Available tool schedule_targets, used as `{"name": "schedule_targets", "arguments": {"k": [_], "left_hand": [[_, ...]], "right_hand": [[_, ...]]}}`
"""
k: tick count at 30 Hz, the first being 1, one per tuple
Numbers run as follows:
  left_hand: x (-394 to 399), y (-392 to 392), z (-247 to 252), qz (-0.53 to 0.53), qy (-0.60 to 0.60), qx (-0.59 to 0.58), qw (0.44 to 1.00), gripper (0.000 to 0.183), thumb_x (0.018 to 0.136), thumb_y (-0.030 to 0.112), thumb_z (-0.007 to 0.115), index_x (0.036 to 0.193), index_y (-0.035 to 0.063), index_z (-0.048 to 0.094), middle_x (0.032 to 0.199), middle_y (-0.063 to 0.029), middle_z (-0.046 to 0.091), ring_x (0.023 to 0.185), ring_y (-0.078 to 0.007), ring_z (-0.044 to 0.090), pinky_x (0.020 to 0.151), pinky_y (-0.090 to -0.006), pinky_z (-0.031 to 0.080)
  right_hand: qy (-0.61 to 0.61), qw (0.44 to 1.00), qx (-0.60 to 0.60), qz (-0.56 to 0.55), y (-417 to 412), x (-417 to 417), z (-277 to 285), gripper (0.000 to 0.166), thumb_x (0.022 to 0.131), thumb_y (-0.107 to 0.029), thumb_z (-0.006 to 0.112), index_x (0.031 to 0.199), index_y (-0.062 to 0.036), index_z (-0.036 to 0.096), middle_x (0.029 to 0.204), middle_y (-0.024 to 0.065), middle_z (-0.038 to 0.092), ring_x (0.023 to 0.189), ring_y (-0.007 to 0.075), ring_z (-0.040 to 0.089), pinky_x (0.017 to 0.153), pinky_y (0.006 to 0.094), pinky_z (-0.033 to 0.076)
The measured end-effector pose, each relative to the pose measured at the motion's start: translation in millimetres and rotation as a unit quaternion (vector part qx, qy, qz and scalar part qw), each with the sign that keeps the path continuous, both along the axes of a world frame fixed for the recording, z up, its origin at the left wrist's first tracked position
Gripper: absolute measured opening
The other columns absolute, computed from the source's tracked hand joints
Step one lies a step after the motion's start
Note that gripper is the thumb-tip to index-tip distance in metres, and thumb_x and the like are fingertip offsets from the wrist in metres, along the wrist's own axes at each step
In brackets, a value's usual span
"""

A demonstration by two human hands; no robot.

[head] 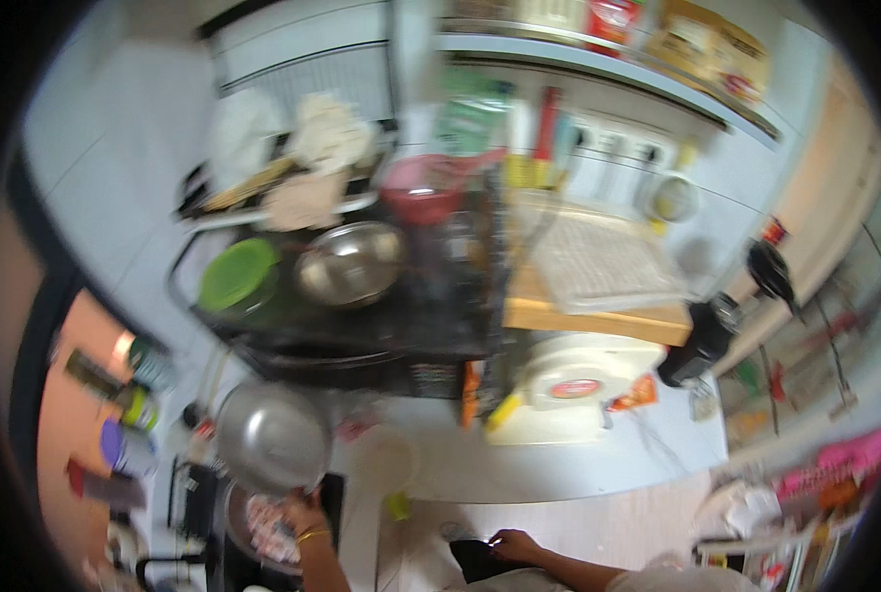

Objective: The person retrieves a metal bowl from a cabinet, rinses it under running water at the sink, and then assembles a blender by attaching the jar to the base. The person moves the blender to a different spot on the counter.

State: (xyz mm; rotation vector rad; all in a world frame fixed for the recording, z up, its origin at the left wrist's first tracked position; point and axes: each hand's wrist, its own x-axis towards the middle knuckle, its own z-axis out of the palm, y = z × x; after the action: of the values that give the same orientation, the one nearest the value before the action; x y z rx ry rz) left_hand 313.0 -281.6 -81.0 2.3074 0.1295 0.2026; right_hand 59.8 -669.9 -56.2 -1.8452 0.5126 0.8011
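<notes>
My left hand [305, 510], with a yellow bangle at its wrist, grips the edge of a shiny round metal bowl or lid [274, 436], which is tilted up above a pan. In the round pan [234, 518] on the black stove, pale pinkish pieces of food [266, 529] lie partly behind the hand. My right hand [513, 546] hangs low near my body, its fingers curled by a black cloth or dark item [473, 560]; blur hides whether it holds this.
A black rack [425, 318] carries a steel bowl [351, 264], a green-lidded container [240, 275] and a pink pan [422, 189]. A wooden board [596, 320] stands over a cream appliance [570, 385] on the white counter [455, 459]. Jars line the orange ledge at left.
</notes>
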Motion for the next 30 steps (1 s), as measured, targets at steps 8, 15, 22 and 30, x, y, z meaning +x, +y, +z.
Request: {"name": "schedule_targets", "arguments": {"k": [8, 15, 22, 30], "left_hand": [[37.6, 21.3, -61.6, 0.073, -0.046, 0.135, 0.987, 0.025, 0.074, 0.002, 0.069, 0.093, -0.0078, 0.057, 0.077, -0.0147, 0.06, 0.068, -0.0218, 0.061, 0.06, -0.0322, 0.052], [45.0, -25.0, -23.7, -0.035, 0.108, 0.163, 0.98, 0.026, 0.09, 0.016, 0.048, 0.104, -0.0051, 0.055, 0.095, -0.014, 0.061, 0.088, -0.0256, 0.058, 0.081, -0.0336, 0.046], [1.8, -32.6, 7.6, 0.011, 0.017, -0.172, 0.985, 0.039, 0.084, 0.012, 0.06, 0.115, -0.0085, 0.048, 0.106, -0.0181, 0.06, 0.098, -0.028, 0.058, 0.085, -0.0379, 0.047], [-206.6, -146.5, 85.7, 0.03, 0.019, -0.302, 0.953, 0.027, 0.083, 0.008, 0.061, 0.105, -0.0054, 0.054, 0.1, -0.0142, 0.062, 0.092, -0.0231, 0.058, 0.083, -0.0343, 0.048]], "right_hand": [[-0.103, 0.989, -0.103, 0.017, -37.3, -0.7, -9.0, 0.027, 0.08, -0.019, 0.052, 0.103, -0.0098, 0.06, 0.089, 0.0125, 0.065, 0.082, 0.0288, 0.062, 0.076, 0.0368, 0.049], [-0.054, 0.994, -0.093, -0.027, -68.3, -46.4, -9.3, 0.028, 0.078, -0.019, 0.051, 0.103, -0.0101, 0.06, 0.094, 0.0151, 0.064, 0.089, 0.0311, 0.06, 0.079, 0.0387, 0.047], [-0.05, 0.991, -0.125, 0.011, -138.9, -98.8, -17.8, 0.03, 0.077, -0.018, 0.051, 0.105, -0.0105, 0.061, 0.095, 0.0145, 0.064, 0.091, 0.0313, 0.06, 0.08, 0.039, 0.047], [-0.158, 0.98, -0.078, 0.095, -205.8, -136.5, 1.9, 0.03, 0.07, -0.014, 0.06, 0.1, -0.0091, 0.061, 0.087, 0.0107, 0.065, 0.084, 0.0277, 0.061, 0.073, 0.0376, 0.048]]}}
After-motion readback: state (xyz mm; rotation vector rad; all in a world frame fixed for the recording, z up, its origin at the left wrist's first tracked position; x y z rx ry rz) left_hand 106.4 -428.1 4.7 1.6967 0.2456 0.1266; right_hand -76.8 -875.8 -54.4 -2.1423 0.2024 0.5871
